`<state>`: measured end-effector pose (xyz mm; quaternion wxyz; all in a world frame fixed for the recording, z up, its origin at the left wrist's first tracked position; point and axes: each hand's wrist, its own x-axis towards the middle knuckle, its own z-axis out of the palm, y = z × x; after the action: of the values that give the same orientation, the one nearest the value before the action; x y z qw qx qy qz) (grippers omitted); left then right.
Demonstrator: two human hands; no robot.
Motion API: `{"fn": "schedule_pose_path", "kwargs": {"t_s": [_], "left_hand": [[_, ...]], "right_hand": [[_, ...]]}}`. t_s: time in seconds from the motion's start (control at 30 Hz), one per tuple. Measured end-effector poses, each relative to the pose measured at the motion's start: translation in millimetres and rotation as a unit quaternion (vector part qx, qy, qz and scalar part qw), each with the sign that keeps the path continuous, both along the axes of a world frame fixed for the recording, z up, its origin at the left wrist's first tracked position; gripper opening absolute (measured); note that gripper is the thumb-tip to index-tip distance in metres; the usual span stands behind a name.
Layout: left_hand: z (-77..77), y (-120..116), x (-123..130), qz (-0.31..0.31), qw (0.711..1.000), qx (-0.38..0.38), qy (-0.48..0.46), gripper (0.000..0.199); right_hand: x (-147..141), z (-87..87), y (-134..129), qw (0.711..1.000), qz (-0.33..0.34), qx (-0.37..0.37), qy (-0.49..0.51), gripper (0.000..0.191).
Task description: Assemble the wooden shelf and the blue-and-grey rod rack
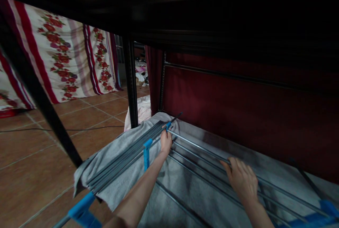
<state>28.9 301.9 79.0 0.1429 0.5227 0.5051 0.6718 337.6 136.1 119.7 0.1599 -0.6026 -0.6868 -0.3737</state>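
Note:
My left hand [166, 142] is closed at the far end of a grey metal tube, by a small blue plastic connector [168, 125]. Further along that same metal tube [200, 146], my right hand [241, 178] wraps over it with the thumb underneath. Several parallel tubes run below it, joined at the lower right by a blue plastic bracket [315, 217]. Left of my left forearm lies a row of grey tubes [127, 157], with an upright blue bracket [147, 153] beside it and another blue bracket [83, 210] at its near end.
Grey cloth [185, 189] covers the surface under the tubes. Black metal posts [131, 83] and a dark low overhead frame enclose it. A maroon curtain [238, 115] hangs behind. Brown tiled floor [87, 118] and a flowered fabric [63, 54] are at left.

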Motion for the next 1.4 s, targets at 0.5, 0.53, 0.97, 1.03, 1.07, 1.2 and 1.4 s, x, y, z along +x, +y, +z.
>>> {"fn": "schedule_pose_path", "kwargs": {"t_s": [0.5, 0.53, 0.97, 1.03, 1.07, 1.2, 1.4], "left_hand": [[9.2, -8, 2, -0.005, 1.0, -0.01, -0.008, 0.025], [10.3, -8, 2, -0.007, 1.0, -0.011, -0.011, 0.024], [10.9, -10, 3, -0.018, 0.999, -0.012, -0.025, 0.022], [11.6, -10, 2, -0.021, 1.0, -0.007, -0.022, 0.022], [11.9, -10, 2, -0.022, 1.0, -0.004, -0.022, 0.023], [13.2, -11, 3, -0.022, 0.999, -0.007, -0.028, 0.023], [14.1, -12, 3, -0.019, 0.999, -0.016, -0.031, 0.023]], "right_hand": [[7, 8.9, 5, 0.999, 0.017, -0.032, -0.037, 0.037], [7, 9.5, 5, 0.999, 0.015, -0.038, -0.036, 0.037], [11, 15.4, 6, 0.987, -0.006, -0.159, 0.024, 0.042], [11, 16.8, 6, 0.984, -0.004, -0.176, 0.037, 0.042], [12, 17.4, 6, 0.982, -0.003, -0.183, 0.042, 0.042], [12, 19.3, 6, 0.978, -0.004, -0.201, 0.058, 0.041], [11, 22.2, 5, 0.976, 0.002, -0.206, 0.069, 0.039]]}}
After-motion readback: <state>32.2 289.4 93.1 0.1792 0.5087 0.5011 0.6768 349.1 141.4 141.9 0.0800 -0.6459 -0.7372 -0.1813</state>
